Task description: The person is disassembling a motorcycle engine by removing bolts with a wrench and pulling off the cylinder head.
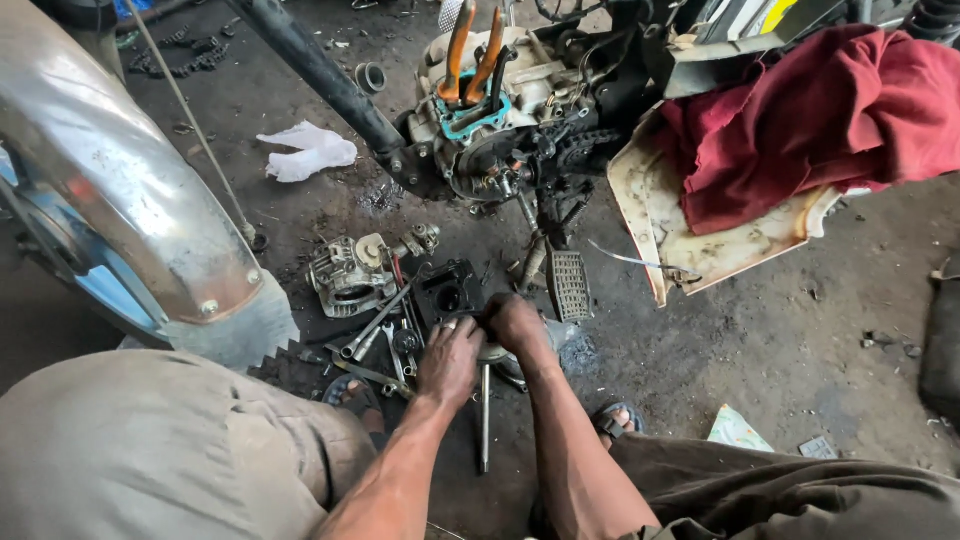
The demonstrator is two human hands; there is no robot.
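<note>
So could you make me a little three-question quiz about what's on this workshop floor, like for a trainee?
1. True or false: the red cloth lies on the floor between the person's feet.
2. What sticks up from the engine? A) orange-handled pliers B) a hammer C) a brush
3. What lies straight toward the camera from the left hand and right hand?

Key: 1 false, it lies on the cream panel. 2 A. 3 a long metal rod.
</note>
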